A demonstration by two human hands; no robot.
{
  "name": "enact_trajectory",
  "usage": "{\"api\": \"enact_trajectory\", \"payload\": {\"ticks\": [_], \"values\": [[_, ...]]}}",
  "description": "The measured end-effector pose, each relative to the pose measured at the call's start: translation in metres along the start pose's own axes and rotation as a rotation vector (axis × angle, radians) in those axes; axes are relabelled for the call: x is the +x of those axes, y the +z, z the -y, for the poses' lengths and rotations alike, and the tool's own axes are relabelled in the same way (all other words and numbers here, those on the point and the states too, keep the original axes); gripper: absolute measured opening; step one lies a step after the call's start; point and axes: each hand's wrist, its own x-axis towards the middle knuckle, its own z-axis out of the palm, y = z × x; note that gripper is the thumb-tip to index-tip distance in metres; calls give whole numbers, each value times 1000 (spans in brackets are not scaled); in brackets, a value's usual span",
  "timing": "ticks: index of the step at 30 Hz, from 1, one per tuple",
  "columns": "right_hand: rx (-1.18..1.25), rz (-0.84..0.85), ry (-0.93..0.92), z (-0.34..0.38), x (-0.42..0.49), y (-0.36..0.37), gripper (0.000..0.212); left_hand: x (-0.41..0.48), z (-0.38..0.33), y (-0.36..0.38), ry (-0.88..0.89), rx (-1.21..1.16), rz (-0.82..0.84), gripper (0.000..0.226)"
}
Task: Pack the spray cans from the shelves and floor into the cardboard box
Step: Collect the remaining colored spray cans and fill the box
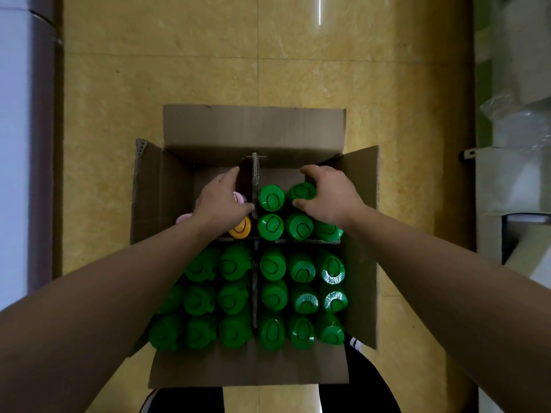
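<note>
Head view. Yellow stone-pattern floor tiles (185, 84) surround an open cardboard box (253, 132) with all four flaps folded outward. A corrugated divider (255, 180) splits the interior into four compartments. Both compartments nearest the person are full of upright green-capped spray cans (272, 265), caps touching their neighbours.

The left hand (222, 198) reaches into the far-left compartment, fingers extended and loosely together, thumb lying against the divider. It rests over pink-capped cans (240, 197); whether it grips one cannot be told. An orange-capped can (241, 228) stands just below the thumb, near the wrist.

The right hand (326, 195) is in the far-right compartment, fingers and thumb curled around the cap of the green can (302, 190) in the back row. Directly beyond both hands, bare box floor remains in each far compartment.

Handling, as judgement:
- Cans appear rigid, presumably metal bodies with plastic caps; no deformation under grip is expected.
- Caps look glossy and may be slippery; a cap could pull off if used for lifting.
- Preferred grip is around the cylindrical body below the cap. Once a can is seated among neighbours, only the cap is reachable.
- Moderate weight is likely when full; lower vertically to avoid catching the divider edge.
</note>
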Motion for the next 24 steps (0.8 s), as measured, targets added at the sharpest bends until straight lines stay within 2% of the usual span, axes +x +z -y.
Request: {"api": "enact_trajectory", "payload": {"ticks": [4, 7, 13, 19, 24], "values": [[-15, -25, 11, 19, -24, -34, 69, -26, -27, -35, -23, 7, -31, 87], [-22, -33, -48, 46, -51, -74, 68, -54, -67, -75, 0, 25, -85, 84], [-295, -81, -236, 111, -115, -193, 76, -133, -165, -186, 69, 71, -302, 84], [-463, -288, -422, 208, -224, -337, 81, -273, -239, -318, 101, 76, -606, 82], [-436, -444, -590, 285, -344, -398, 86, -428, -263, -391, 89, 263, -763, 81]]}}
